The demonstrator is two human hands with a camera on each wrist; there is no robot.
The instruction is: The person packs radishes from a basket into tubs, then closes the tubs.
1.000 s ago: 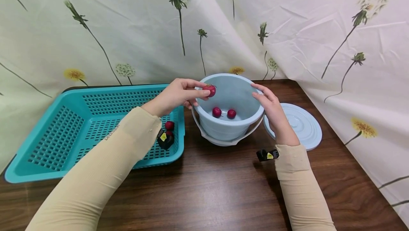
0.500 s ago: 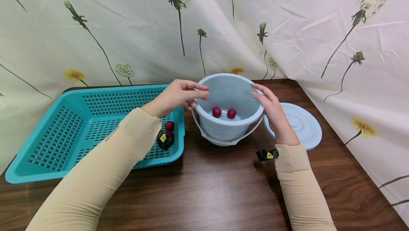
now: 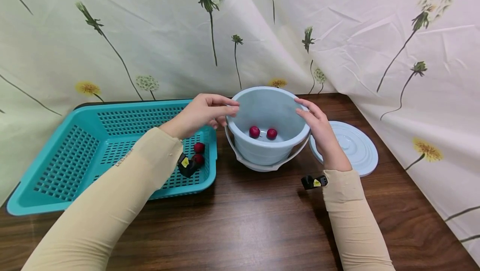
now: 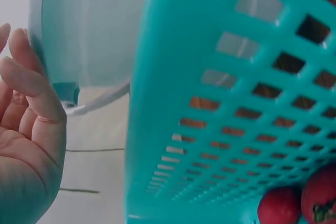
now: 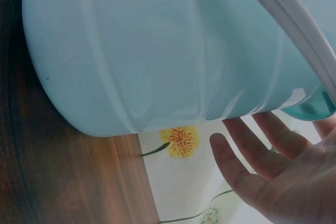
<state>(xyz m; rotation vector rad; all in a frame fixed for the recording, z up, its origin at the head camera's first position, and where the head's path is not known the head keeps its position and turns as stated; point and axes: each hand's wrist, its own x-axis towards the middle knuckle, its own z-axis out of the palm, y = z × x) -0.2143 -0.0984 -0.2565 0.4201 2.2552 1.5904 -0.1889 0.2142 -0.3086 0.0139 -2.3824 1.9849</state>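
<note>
My left hand [image 3: 204, 113] hovers at the left rim of the pale blue bucket [image 3: 258, 152], fingers loosely bent with nothing between them. In the left wrist view that hand [image 4: 29, 129] is beside the bucket wall [image 4: 94, 30]. Two dark red tomatoes [image 3: 254, 132] [image 3: 271, 133] lie in the bucket; its front wall hides part of the floor. My right hand [image 3: 322, 131] rests on the right rim, fairly straight fingers [image 5: 254, 150] against the outside. Two more tomatoes [image 3: 199, 147] [image 3: 198, 159] sit in the right end of the teal basket [image 3: 211, 179], one showing a green calyx in the left wrist view.
A round pale blue lid [image 3: 352, 146] lies on the brown wooden table [image 3: 255, 221] right of the bucket. The bucket's handle [image 3: 258, 166] hangs down in front. A flower-printed cloth [image 3: 168, 33] stands behind and to the right.
The tomato pinched in my left hand one second ago has left the fingers and is out of sight. The left hand has since drawn back slightly left. The right hand stays put.
</note>
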